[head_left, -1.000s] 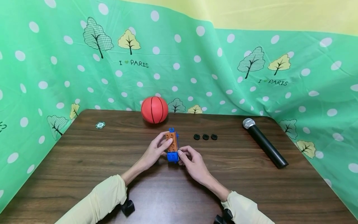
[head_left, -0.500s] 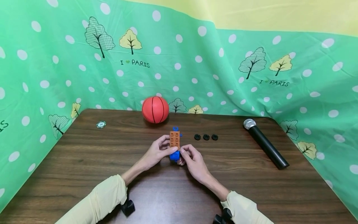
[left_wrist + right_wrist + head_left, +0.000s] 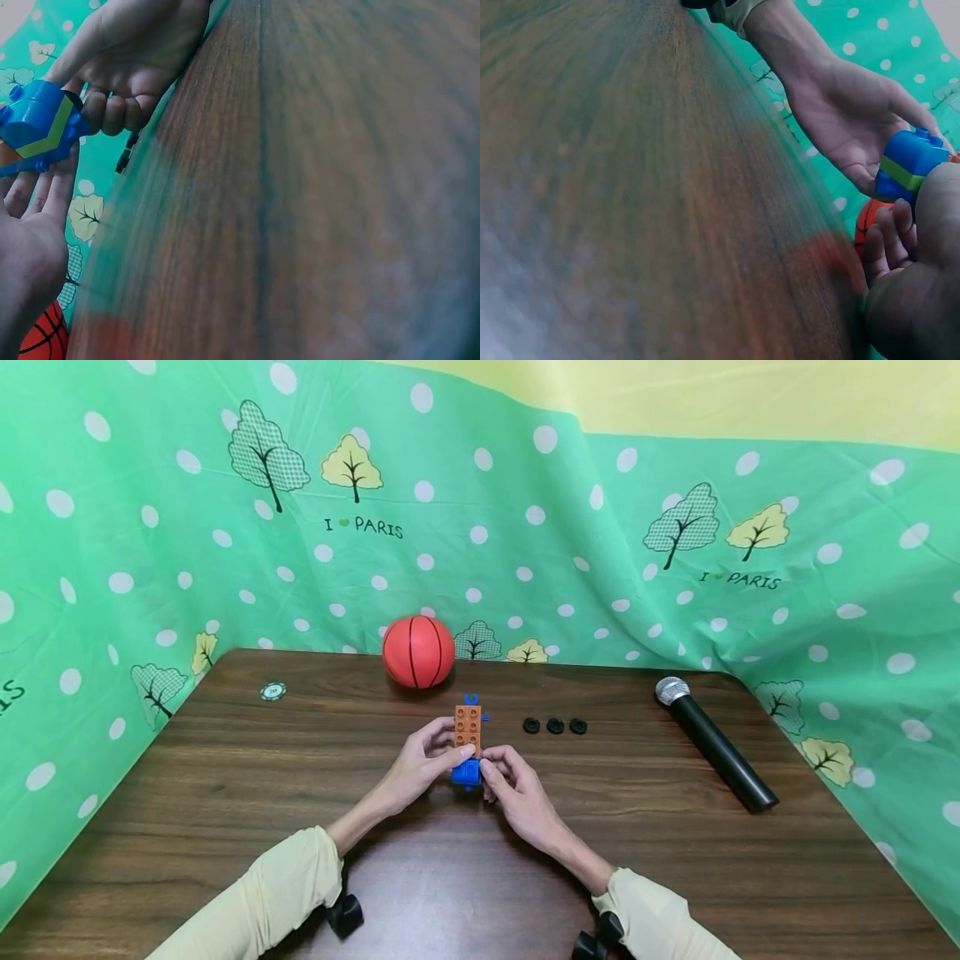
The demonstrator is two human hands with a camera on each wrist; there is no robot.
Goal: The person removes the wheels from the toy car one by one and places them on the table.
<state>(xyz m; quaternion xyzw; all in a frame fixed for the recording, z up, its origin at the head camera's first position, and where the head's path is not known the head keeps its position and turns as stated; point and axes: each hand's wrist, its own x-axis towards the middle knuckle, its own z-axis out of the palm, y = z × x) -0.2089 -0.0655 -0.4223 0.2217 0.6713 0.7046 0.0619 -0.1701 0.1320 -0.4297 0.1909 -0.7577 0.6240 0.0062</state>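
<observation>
In the head view, the block toy (image 3: 468, 727) is at the centre of the frame, orange with a blue near end, held above the table (image 3: 300, 760). The left hand (image 3: 418, 767) grips it from the left, thumb on top; the right hand (image 3: 525, 802) has thumb and fingers curled at the blue end. Three black discs (image 3: 555, 726) lie in a row right of centre; a red ball (image 3: 418, 651) sits above.

The left wrist view, at left, reveals what the head view hides: a lime band (image 3: 51, 141) round the blue end and a dark piece (image 3: 73, 100) by the right fingertips, too dim to identify.

The right wrist view shows the band too, at right, with the left palm behind; the right thumb's base hides that hand's contact.
</observation>
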